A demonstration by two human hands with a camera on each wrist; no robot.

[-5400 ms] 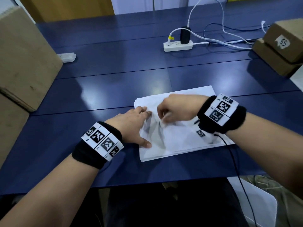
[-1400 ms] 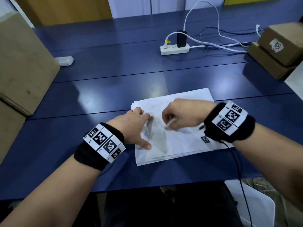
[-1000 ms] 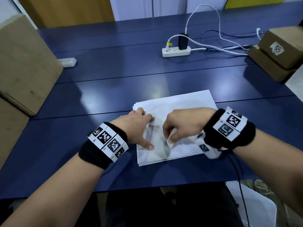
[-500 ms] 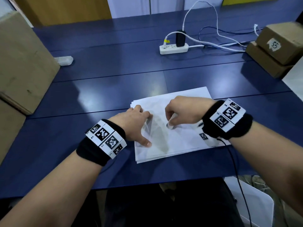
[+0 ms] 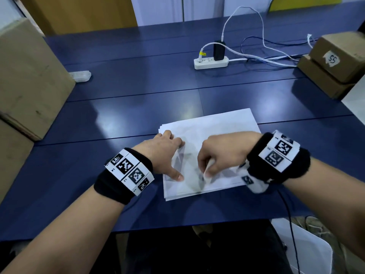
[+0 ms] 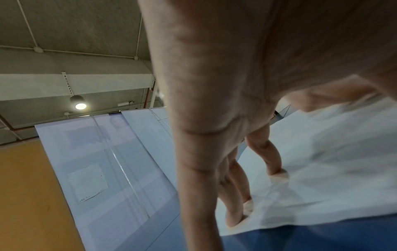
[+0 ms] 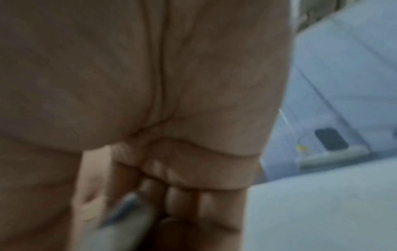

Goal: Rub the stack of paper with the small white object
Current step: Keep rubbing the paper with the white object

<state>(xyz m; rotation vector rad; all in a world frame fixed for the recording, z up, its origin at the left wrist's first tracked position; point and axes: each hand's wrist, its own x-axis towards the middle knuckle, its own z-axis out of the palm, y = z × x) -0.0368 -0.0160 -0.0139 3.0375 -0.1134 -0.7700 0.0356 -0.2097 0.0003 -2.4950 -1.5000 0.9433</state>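
Note:
A stack of white paper (image 5: pixel 221 127) lies on the blue table (image 5: pixel 138 107) near its front edge. My left hand (image 5: pixel 167 153) rests on the stack's left side, fingertips (image 6: pixel 277 173) and thumb pressing the top sheet (image 6: pixel 333 152) flat. My right hand (image 5: pixel 219 155) is curled over the middle of the stack and pinches the small white object (image 5: pixel 207 171), whose lower end touches the paper toward the near edge. In the right wrist view the small white object (image 7: pixel 120 227) shows blurred between the curled fingers.
Large cardboard boxes (image 5: pixel 27 76) stand at the left, two smaller stacked boxes (image 5: pixel 335 62) at the far right. A white power strip (image 5: pixel 211 62) with a black plug and cables lies at the back. A small clear case (image 5: pixel 81 76) sits by the left box.
My right hand has drawn the white object toward me across the paper, after pushing it away a moment earlier. The left hand has stayed pressed on the stack.

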